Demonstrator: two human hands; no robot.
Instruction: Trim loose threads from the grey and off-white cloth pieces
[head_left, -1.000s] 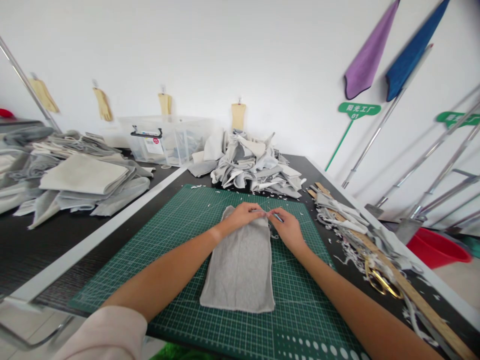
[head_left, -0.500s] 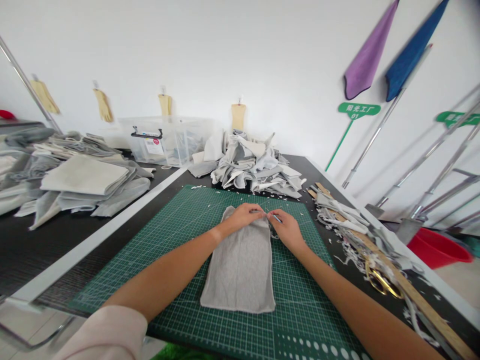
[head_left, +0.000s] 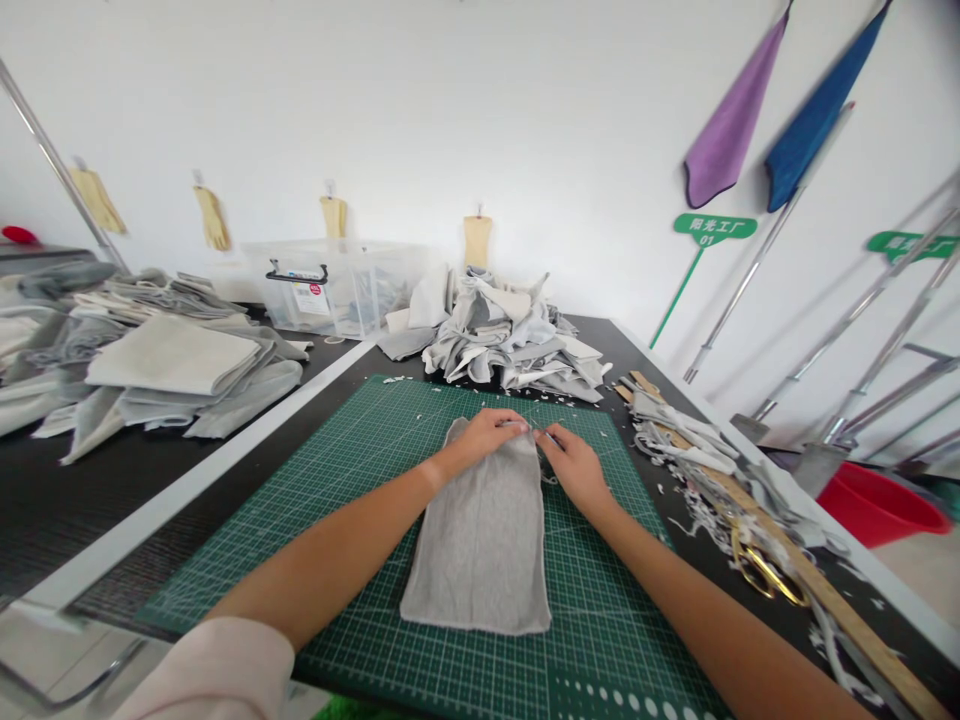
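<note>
A grey fabric piece [head_left: 484, 545], roughly rectangular with stitched-looking edges, lies on the green cutting mat [head_left: 330, 470]. My left hand [head_left: 489, 434] is closed on its far edge, pinching the cloth near the top right corner. Close beside it, almost touching fingertips, my right hand [head_left: 576, 466] is closed around a slim, dark and metallic tool [head_left: 555, 441]. Most of that tool is hidden by the fingers, so its kind cannot be made out. A thin scrap strip [head_left: 549, 478] shows just below the right hand.
Beyond the mat rises a heap of grey and white fabric pieces [head_left: 510, 335]. Stacked cloth [head_left: 172, 360] and a clear plastic bin [head_left: 315, 290] stand to the left. Rightward lie gold-handled scissors [head_left: 765, 565], a wooden ruler [head_left: 817, 580] and cut scraps [head_left: 697, 430].
Both hands stay at the same corner, the fingers shifting only slightly. The view has tilted a little, so the surroundings sit marginally lower.
</note>
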